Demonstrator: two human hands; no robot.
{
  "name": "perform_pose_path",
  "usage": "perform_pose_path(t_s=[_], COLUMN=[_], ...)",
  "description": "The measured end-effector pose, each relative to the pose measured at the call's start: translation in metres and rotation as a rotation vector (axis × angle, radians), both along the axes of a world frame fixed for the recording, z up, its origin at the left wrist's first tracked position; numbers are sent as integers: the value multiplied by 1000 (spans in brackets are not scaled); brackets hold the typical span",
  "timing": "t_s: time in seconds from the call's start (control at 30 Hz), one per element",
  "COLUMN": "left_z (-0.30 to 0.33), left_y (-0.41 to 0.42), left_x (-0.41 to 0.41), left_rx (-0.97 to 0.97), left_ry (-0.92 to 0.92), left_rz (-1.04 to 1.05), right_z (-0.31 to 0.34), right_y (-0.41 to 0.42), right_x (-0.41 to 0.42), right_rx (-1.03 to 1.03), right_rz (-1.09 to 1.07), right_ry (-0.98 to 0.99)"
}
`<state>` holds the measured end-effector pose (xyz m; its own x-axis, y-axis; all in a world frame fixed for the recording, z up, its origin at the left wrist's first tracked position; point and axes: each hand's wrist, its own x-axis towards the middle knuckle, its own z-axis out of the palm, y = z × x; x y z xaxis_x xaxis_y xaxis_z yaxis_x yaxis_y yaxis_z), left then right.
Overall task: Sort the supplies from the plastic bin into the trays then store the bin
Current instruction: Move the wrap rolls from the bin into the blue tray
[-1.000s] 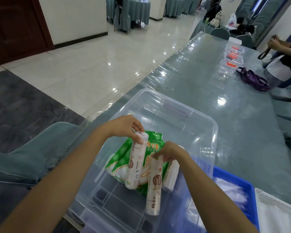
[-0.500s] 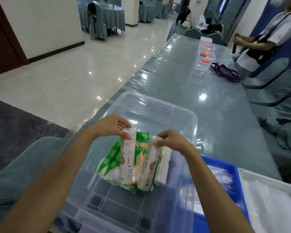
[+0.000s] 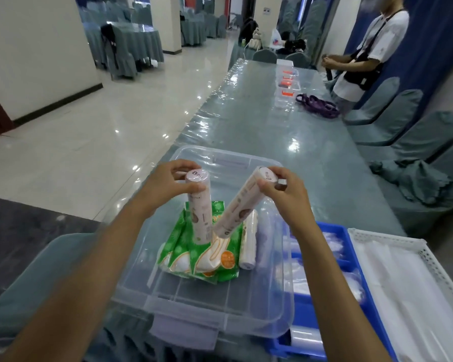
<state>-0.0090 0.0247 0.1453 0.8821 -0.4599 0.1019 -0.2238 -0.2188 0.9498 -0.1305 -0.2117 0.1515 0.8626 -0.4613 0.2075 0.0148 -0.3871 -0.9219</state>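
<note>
Left hand (image 3: pixel 165 184) pinching the top of an upright pale roll (image 3: pixel 199 209), right hand (image 3: pixel 285 193) gripping the top of a second, tilted roll (image 3: pixel 242 205), both lifted above the clear plastic bin (image 3: pixel 220 317). Inside it, green packets (image 3: pixel 207 257) and a third roll (image 3: pixel 249 241). Just right, blue tray (image 3: pixel 351 246), then white tray (image 3: pixel 429 259).

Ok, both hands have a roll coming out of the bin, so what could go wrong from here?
1. Each hand, left hand and right hand, pinches its roll only at the top end, so the left roll or the tilted right roll could slip.
2. The right roll's lower end sits near the green packets and the third roll and might drag them.
</note>
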Motion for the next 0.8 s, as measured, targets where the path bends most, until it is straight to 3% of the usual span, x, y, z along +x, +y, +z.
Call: perform_pose_path(t_s=[0.4,0.8], left_z=[67,82], left_y=[-14,-89], left_x=[-84,-154], left_rx=[-312,-377], left_ry=[-185,-237], left_rz=[-26,-145], right_z=[39,48], right_y=[18,-18], right_x=[-125,-226], right_rx=[61,36], right_rz=[-308,-613], right_ry=[-329,-468])
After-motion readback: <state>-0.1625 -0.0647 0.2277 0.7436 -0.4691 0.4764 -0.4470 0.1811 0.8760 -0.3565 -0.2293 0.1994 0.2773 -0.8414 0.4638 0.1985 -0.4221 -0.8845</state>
